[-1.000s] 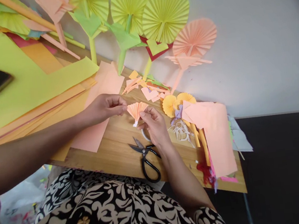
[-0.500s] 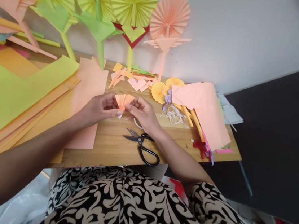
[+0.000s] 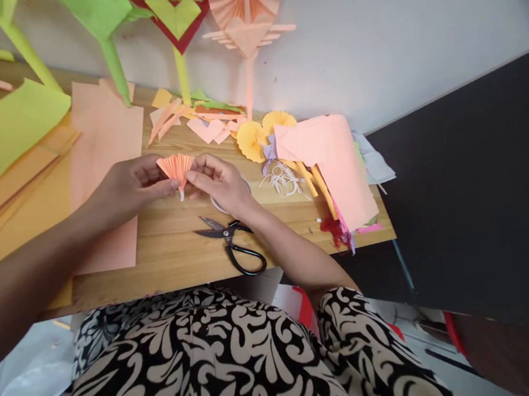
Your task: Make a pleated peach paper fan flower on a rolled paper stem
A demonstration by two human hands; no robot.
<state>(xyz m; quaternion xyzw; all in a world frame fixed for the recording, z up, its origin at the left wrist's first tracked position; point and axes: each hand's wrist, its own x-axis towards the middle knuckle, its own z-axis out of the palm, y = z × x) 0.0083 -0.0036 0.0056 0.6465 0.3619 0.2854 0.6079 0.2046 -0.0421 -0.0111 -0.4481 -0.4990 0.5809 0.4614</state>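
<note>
A small pleated peach paper fan (image 3: 175, 166) is held just above the wooden table (image 3: 174, 247) between both hands. My left hand (image 3: 130, 185) pinches its left edge with thumb and fingers closed. My right hand (image 3: 219, 181) pinches its right edge, fingers curled. A short white strip hangs from the fan's lower tip. Black scissors (image 3: 234, 243) lie on the table just below my right hand, blades partly apart.
Sheets of peach, orange and lime paper (image 3: 10, 165) cover the table's left. Paper scraps, yellow paper rosettes (image 3: 259, 135) and a folded peach sheet (image 3: 332, 164) lie at the right. Paper fan flowers (image 3: 245, 7) lean on the wall behind. My patterned lap is below the table edge.
The view has tilted downward, so the table and wall flowers sit higher in the picture. Both hands still hold the fan, now drawn closer together at its edges.
</note>
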